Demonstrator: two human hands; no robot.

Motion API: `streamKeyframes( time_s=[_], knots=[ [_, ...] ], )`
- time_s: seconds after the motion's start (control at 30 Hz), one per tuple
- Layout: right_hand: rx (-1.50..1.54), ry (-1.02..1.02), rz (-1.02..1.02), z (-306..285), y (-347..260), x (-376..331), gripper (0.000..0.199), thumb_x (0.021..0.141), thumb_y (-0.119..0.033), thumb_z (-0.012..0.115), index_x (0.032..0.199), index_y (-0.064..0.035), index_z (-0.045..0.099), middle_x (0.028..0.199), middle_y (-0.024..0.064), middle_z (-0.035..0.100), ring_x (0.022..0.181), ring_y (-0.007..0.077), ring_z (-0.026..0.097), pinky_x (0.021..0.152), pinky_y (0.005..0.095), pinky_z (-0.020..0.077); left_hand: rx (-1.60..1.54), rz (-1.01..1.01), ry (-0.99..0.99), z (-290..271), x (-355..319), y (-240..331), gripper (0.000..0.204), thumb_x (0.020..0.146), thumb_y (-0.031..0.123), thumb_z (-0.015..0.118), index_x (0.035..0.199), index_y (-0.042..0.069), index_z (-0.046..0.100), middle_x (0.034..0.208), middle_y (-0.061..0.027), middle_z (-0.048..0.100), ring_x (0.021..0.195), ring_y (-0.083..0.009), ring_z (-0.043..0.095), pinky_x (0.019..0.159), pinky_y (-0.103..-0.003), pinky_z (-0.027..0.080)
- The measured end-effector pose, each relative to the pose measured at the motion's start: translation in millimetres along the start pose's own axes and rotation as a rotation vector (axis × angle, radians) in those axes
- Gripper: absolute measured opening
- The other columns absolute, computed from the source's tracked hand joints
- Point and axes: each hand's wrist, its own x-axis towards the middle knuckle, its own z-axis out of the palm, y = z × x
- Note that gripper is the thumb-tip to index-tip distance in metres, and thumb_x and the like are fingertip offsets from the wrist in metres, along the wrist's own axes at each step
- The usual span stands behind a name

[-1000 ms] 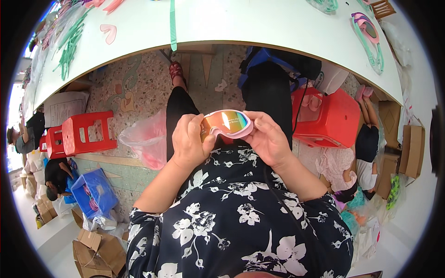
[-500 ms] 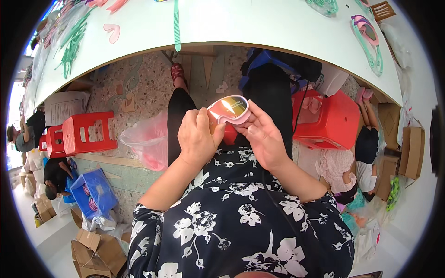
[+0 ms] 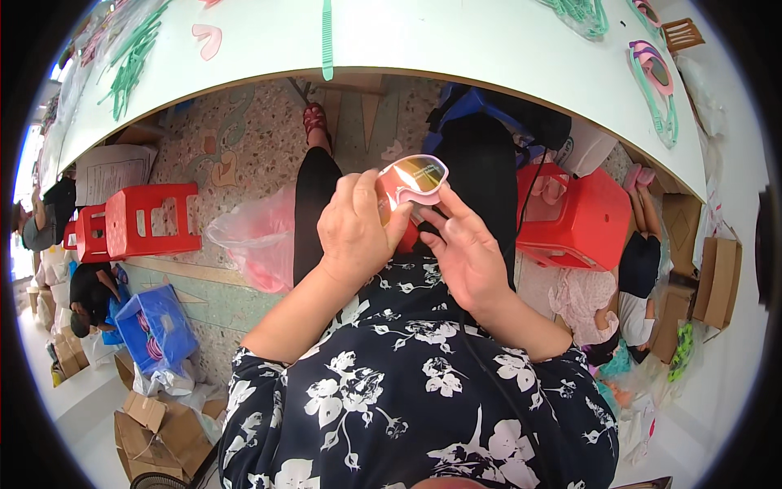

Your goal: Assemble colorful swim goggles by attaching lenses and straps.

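White table (image 3: 489,49) lies ahead of left hand (image 3: 356,224) and right hand (image 3: 468,253). On it: green straps (image 3: 129,63), pink piece (image 3: 213,37) ahead-left; single strap (image 3: 327,41) ahead of left hand; green bundle (image 3: 583,16), goggles (image 3: 656,72) ahead-right of right hand.

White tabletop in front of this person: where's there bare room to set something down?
The tabletop's widest bare patch lies between the single green strap and the green bundle at right; a smaller one separates that strap from the curved pink piece. The left end is crowded with loose green straps.
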Motion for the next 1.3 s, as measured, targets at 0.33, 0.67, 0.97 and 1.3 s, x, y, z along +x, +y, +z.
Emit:
streamKeyframes(
  time_s=[0.33, 0.67, 0.97, 1.3],
  knots=[
    [0.23, 0.209, 0.148, -42, 13, 15, 0.02, 0.1, -0.021, 0.061, 0.11, -0.0035, 0.064, 0.106, 0.0034, 0.069, 0.094, 0.0114, 0.067, 0.084, 0.0256, 0.0561, -0.07, 0.032, -0.12, -5, -4, 12, 0.048, 0.082, 0.026, 0.072, 0.118, -0.002, 0.059, 0.097, -0.0144, 0.061, 0.077, -0.0289, 0.065, 0.063, -0.035, 0.053],
    [-0.081, 0.135, 0.051, -10, 11, 14, 0.036, 0.098, -0.019, 0.064, 0.128, -0.0016, 0.056, 0.12, 0.0089, 0.064, 0.109, 0.0187, 0.062, 0.096, 0.0343, 0.0503, -0.095, -0.013, -0.164, -4, -13, 14, 0.048, 0.082, 0.027, 0.071, 0.117, -0.004, 0.059, 0.094, -0.0136, 0.059, 0.075, -0.0274, 0.064, 0.06, -0.035, 0.053],
    [-0.332, 0.077, -0.154, -7, 18, 13, 0.037, 0.094, 0.0, 0.065, 0.129, 0.0015, 0.052, 0.122, 0.0104, 0.063, 0.111, 0.0171, 0.063, 0.098, 0.0314, 0.0493, -0.088, 0.038, -0.105, -1, -18, 16, 0.071, 0.078, 0.051, 0.074, 0.12, -0.003, 0.059, 0.091, -0.01, 0.056, 0.07, -0.0226, 0.061, 0.056, -0.033, 0.052],
    [-0.421, 0.099, -0.169, -6, 16, 12, 0.033, 0.091, -0.001, 0.07, 0.122, 0.0017, 0.058, 0.116, 0.0091, 0.067, 0.106, 0.0147, 0.064, 0.092, 0.0287, 0.0517, -0.093, 0.054, -0.091, -2, -18, 18, 0.069, 0.079, 0.049, 0.074, 0.121, -0.003, 0.059, 0.092, -0.0104, 0.056, 0.071, -0.0232, 0.061, 0.057, -0.033, 0.052]
  ],
)
